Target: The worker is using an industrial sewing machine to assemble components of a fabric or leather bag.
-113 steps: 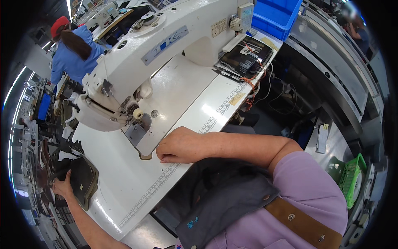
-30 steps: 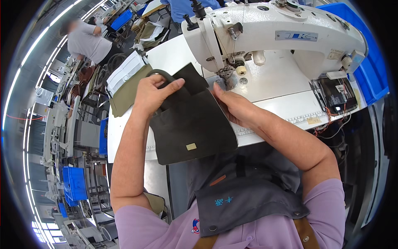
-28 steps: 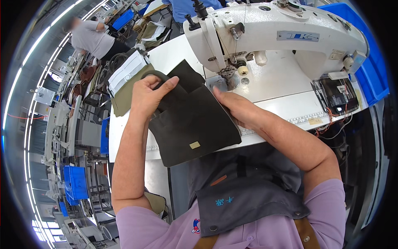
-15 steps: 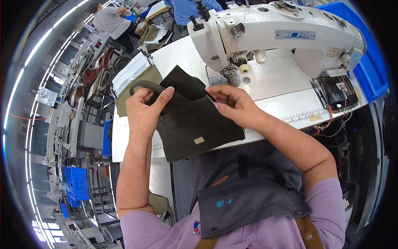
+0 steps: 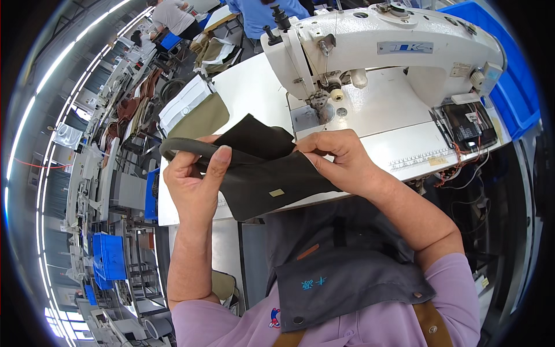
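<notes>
Between my hands, over the front of the sewing table, is a dark olive fabric bag piece [image 5: 257, 179] with a small pale label [image 5: 277, 192]. My left hand [image 5: 195, 169] is closed on its left side, thumb on top, where a rounded tubular handle or rolled edge [image 5: 188, 146] curves out. My right hand [image 5: 335, 159] pinches the upper right corner between thumb and fingers. A dark flap [image 5: 257, 137] stands up behind the front panel, leaving a gap between the two layers. Beyond the piece stands a white sewing machine [image 5: 393, 43], its needle area [image 5: 319, 101] apart from the fabric.
Olive and white fabric pieces [image 5: 199, 113] lie at the table's left edge. To the right are a black control box [image 5: 467, 126] and loose wires [image 5: 457, 170]. A blue bin [image 5: 517, 107] sits behind the machine. Other people [image 5: 173, 17] are at the far left and back.
My left hand has moved slightly left and down, turning the piece so its front panel tilts flatter. My right hand has shifted a little right and down, still pinching the corner.
</notes>
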`<state>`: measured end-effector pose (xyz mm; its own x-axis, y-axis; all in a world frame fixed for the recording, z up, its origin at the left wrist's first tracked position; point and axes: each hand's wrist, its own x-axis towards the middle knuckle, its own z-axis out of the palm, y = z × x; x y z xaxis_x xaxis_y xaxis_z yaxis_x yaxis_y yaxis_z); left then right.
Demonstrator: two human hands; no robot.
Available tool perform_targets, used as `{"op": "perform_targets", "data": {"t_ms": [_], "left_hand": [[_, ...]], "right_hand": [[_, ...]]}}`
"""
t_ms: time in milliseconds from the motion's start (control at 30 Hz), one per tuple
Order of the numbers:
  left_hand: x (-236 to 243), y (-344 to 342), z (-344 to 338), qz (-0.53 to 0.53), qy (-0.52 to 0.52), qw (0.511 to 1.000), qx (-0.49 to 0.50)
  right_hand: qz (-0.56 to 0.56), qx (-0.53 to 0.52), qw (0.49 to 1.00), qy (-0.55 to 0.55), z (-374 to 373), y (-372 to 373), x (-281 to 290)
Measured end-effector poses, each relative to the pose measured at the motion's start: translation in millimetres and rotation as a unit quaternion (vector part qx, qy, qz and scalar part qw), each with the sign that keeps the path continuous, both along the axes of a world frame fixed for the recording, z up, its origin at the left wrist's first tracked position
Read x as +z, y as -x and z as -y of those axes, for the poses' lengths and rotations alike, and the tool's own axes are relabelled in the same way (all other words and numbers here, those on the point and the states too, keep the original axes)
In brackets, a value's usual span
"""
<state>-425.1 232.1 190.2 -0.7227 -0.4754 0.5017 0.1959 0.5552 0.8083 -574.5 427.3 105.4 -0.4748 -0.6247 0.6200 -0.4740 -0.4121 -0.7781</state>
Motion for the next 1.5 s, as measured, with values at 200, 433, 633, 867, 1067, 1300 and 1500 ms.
{"op": "perform_targets", "data": {"t_ms": [200,433,633,867,1067,1300,1500], "left_hand": [[0,-2,8,-0.042,0.225,0.972,-0.060],[12,-40,8,0.268,0.280,0.919,-0.067],[22,-53,4,0.207,0.300,0.929,0.064],[-4,-15,-51,0.117,0.404,0.895,-0.151],[-28,-33,-24,0.118,0.483,0.851,-0.169],[-65,-82,38,0.154,0.427,0.890,-0.051],[-77,-95,41,0.183,0.386,0.903,-0.039]], "right_hand": [[0.272,0.190,0.943,0.022,-6,-1,7],[0.272,0.125,0.951,-0.080,-2,-1,7],[0.236,0.124,0.957,-0.115,14,-5,-6],[0.079,0.078,0.979,-0.169,44,-17,-24],[0.136,0.098,0.972,-0.165,49,-27,-22],[0.218,0.204,0.938,-0.176,64,-16,-30],[0.195,0.172,0.941,-0.217,76,-39,-36]]}}
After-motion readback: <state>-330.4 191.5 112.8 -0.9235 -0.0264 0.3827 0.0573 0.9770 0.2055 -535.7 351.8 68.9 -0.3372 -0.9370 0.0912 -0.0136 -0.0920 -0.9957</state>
